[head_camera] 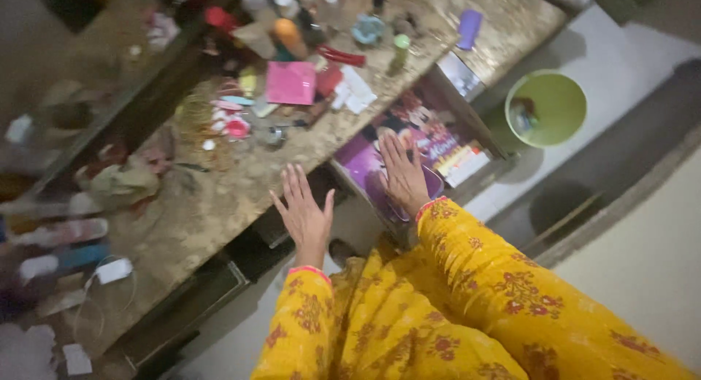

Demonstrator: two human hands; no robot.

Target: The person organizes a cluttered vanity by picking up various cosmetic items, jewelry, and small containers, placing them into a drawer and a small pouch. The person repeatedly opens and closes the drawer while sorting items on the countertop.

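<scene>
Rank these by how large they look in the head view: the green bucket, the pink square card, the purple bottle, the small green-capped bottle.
1. green bucket
2. pink square card
3. purple bottle
4. green-capped bottle, close to the purple one, so that pair is unsure.

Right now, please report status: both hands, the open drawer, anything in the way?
Left hand open, above counter edge. Right hand open, flat on purple item in open drawer. Green bucket beside drawer.
</scene>
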